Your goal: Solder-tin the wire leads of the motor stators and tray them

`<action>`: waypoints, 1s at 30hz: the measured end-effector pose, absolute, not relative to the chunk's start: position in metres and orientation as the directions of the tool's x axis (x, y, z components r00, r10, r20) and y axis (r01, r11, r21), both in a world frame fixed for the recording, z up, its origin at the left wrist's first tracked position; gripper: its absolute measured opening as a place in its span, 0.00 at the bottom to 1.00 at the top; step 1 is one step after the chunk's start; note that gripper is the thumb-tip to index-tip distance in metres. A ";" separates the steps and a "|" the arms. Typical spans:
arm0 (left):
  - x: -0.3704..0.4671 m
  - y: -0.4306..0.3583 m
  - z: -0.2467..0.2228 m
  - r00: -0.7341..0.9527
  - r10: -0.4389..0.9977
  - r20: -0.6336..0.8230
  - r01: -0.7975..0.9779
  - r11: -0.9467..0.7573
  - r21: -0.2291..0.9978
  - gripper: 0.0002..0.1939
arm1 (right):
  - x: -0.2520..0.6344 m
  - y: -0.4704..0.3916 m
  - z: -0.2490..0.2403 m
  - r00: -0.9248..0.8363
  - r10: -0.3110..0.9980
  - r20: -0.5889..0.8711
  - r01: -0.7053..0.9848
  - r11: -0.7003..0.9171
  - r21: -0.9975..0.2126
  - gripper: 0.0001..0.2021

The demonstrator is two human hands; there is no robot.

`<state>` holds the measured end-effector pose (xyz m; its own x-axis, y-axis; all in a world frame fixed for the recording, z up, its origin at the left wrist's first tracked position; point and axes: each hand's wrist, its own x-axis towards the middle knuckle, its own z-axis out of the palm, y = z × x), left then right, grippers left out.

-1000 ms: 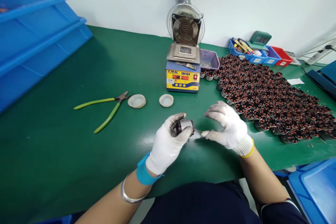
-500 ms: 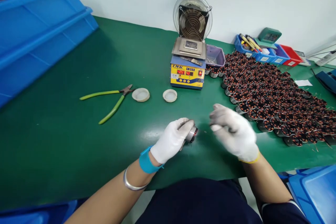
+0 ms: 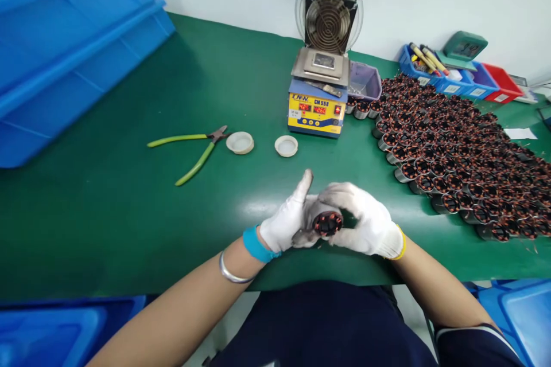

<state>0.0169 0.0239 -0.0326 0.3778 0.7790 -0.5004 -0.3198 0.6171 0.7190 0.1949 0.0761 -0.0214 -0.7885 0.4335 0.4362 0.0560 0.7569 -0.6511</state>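
Observation:
Near the table's front edge, my gloved left hand (image 3: 288, 218) cradles a metal cylinder (image 3: 327, 222) with copper windings inside, its thumb raised off it. The cylinder's open end faces me. From the other side, my gloved right hand (image 3: 364, 218) grips the same cylinder between thumb and fingers. Beyond my hands lie two small round white dishes, one on the left (image 3: 240, 143) and one on the right (image 3: 286, 146). Green-handled cutters (image 3: 202, 155) lie open beside the left dish.
A yellow and blue heating unit (image 3: 317, 112) stands behind, beside a purple bin (image 3: 365, 81). Rows of wound cylinders (image 3: 456, 155) cover the right of the green table (image 3: 129, 212). Blue crates (image 3: 77, 51) stand at the left, a red bin (image 3: 501, 83) at the back right.
My right hand has come left onto the cylinder. My left thumb has lifted, and the cylinder's open end has turned toward me. The whole view has shifted slightly.

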 end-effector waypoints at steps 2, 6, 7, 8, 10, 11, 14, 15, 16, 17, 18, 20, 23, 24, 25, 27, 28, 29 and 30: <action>0.015 0.025 -0.029 0.233 0.896 -0.379 -0.273 0.434 0.858 0.45 | 0.202 0.078 -0.020 -0.713 0.536 0.452 0.182 0.764 -0.619 0.27; 0.014 0.020 -0.016 -0.018 0.994 -0.108 0.135 0.110 0.985 0.22 | 0.209 0.079 -0.016 -0.661 0.659 0.359 0.414 0.720 -0.557 0.26; 0.013 0.017 -0.012 -0.012 0.994 -0.113 0.202 0.113 0.973 0.18 | 0.209 0.079 -0.016 -0.660 0.679 0.323 0.457 0.703 -0.545 0.25; 0.010 0.014 -0.009 0.033 0.987 -0.155 0.227 0.144 0.963 0.17 | 0.209 0.078 -0.016 -0.650 0.703 0.289 0.500 0.682 -0.533 0.24; 0.003 0.008 -0.004 0.229 0.933 -0.277 0.172 0.241 0.955 0.16 | 0.208 0.077 -0.016 -0.610 0.755 0.241 0.583 0.634 -0.508 0.22; -0.002 0.006 -0.002 0.300 0.906 -0.300 0.114 0.278 0.954 0.15 | 0.207 0.077 -0.016 -0.588 0.775 0.232 0.610 0.613 -0.501 0.21; -0.011 0.006 -0.004 0.092 0.977 -0.192 0.001 0.193 0.981 0.14 | 0.204 0.076 -0.017 -0.551 0.796 0.251 0.625 0.592 -0.508 0.22; -0.010 0.007 -0.006 -0.027 0.991 -0.131 0.022 0.132 0.991 0.13 | 0.202 0.075 -0.017 -0.546 0.797 0.258 0.624 0.592 -0.510 0.24; -0.007 0.009 -0.009 -0.087 0.992 -0.092 0.074 0.098 0.992 0.13 | 0.199 0.073 -0.017 -0.544 0.798 0.259 0.626 0.591 -0.509 0.27; -0.003 0.011 -0.012 -0.090 0.993 -0.081 0.139 0.093 0.986 0.13 | 0.197 0.072 -0.017 -0.541 0.801 0.255 0.630 0.588 -0.507 0.30; 0.002 0.013 -0.014 -0.059 0.994 -0.092 0.196 0.102 0.975 0.13 | 0.195 0.070 -0.018 -0.538 0.806 0.247 0.636 0.580 -0.509 0.31; 0.012 0.014 -0.018 -0.009 0.990 -0.140 0.271 0.138 0.953 0.16 | 0.193 0.068 -0.018 -0.529 0.821 0.215 0.638 0.552 -0.537 0.31; 0.016 0.014 -0.019 -0.018 0.979 -0.202 0.268 0.200 0.942 0.19 | 0.195 0.068 -0.018 -0.576 0.805 0.143 0.574 0.523 -0.630 0.28; 0.013 0.015 -0.020 -0.060 0.976 -0.209 0.267 0.217 0.939 0.19 | 0.196 0.070 -0.018 -0.593 0.795 0.127 0.554 0.517 -0.652 0.27; 0.009 0.018 -0.021 -0.147 0.971 -0.187 0.275 0.222 0.935 0.17 | 0.198 0.072 -0.018 -0.594 0.795 0.122 0.547 0.510 -0.664 0.26; -0.003 0.030 -0.025 -0.385 0.922 -0.036 0.362 0.186 0.914 0.14 | 0.200 0.077 -0.019 -0.547 0.827 0.133 0.582 0.489 -0.650 0.25; -0.010 0.038 -0.028 -0.484 0.872 0.077 0.442 0.167 0.881 0.18 | 0.200 0.079 -0.020 -0.510 0.848 0.145 0.611 0.475 -0.633 0.25; -0.017 0.048 -0.033 -0.530 0.827 0.190 0.545 0.161 0.823 0.27 | 0.200 0.082 -0.021 -0.479 0.863 0.159 0.634 0.466 -0.616 0.24; -0.024 0.059 -0.037 -0.531 0.801 0.275 0.647 0.175 0.742 0.38 | 0.201 0.084 -0.022 -0.462 0.870 0.175 0.648 0.465 -0.603 0.24</action>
